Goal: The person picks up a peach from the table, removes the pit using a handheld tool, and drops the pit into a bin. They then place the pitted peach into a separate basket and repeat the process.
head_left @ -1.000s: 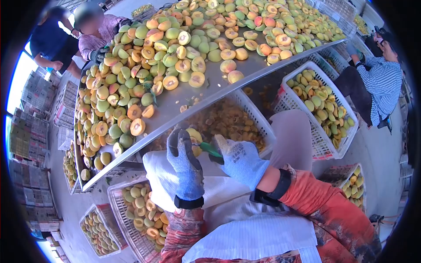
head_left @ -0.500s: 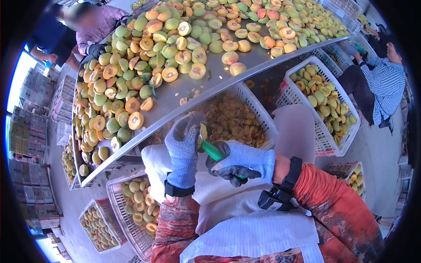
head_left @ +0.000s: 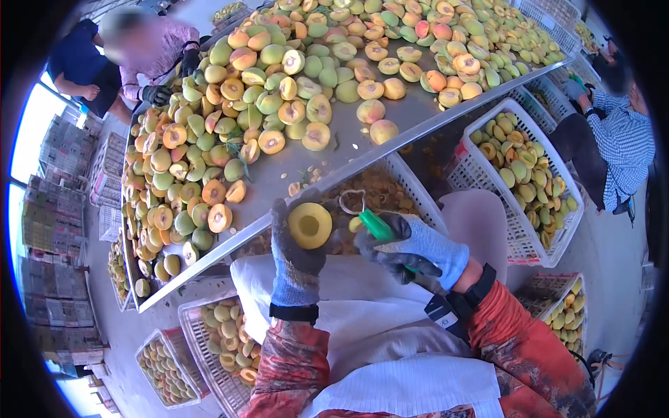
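My left hand [head_left: 298,240], in a blue and dark-grey glove, grips an apricot half [head_left: 311,226] by its edge. Its cut face is turned up and shows a round hollow with no stone in it. To the right, my right hand [head_left: 418,251], gloved alike, is closed round the green handle of a pitting tool [head_left: 376,226]. The tool's thin metal loop [head_left: 352,200] points up and left, apart from the fruit. Below both hands, a white crate [head_left: 411,188] holds brownish-yellow fruit scraps.
A metal table [head_left: 279,174] ahead carries heaped apricot halves [head_left: 230,111]. Crates of fruit stand right [head_left: 526,181], lower right [head_left: 564,313] and left [head_left: 223,341]. One person [head_left: 157,49] works across the table; another [head_left: 613,139] sits at right.
The apricot half has turned from edge-on to show its hollow face. My right hand has drawn the pitting tool away to the right, and its loop is now visible.
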Motion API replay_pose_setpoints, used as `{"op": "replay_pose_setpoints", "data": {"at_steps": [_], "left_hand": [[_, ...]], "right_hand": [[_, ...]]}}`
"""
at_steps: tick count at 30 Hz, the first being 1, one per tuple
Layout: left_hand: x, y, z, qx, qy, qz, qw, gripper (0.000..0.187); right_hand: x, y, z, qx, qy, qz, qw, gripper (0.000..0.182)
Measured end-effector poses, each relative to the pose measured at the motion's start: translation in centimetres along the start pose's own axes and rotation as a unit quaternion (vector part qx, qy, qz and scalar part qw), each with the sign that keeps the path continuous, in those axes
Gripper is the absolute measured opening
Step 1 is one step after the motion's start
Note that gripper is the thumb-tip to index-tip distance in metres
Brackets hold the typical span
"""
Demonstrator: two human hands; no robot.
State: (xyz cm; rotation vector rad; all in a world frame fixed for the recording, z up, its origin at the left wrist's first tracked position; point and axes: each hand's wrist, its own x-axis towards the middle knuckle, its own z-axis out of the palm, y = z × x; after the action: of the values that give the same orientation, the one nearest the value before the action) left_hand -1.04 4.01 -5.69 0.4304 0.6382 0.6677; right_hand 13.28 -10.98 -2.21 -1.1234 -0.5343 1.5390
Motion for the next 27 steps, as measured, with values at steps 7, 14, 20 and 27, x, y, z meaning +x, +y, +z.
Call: {"op": "replay_pose_setpoints", "data": {"at_steps": [7, 14, 20, 27], "left_hand": [[-7.7, 10.0, -7.5, 0.197, 0.102, 0.179, 0.958, 0.044], [-12.6, 15.8, -19.6, 0.534, 0.292, 0.243, 0.755, 0.028], [3.6, 17.9, -14.5, 0.764, 0.336, 0.185, 0.518, 0.035], [8.2, 13.5, -11.5, 0.868, 0.134, 0.199, 0.434, 0.05]], "right_hand": [[0.7, 4.4, -2.6, -0.573, 0.237, -0.118, 0.775, 0.04], [2.8, 5.1, -2.0, -0.594, 0.173, -0.077, 0.782, 0.039], [2.2, 4.5, -1.0, -0.557, 0.183, -0.099, 0.804, 0.045], [0.3, 5.4, -3.4, -0.499, 0.203, -0.091, 0.837, 0.042]]}}
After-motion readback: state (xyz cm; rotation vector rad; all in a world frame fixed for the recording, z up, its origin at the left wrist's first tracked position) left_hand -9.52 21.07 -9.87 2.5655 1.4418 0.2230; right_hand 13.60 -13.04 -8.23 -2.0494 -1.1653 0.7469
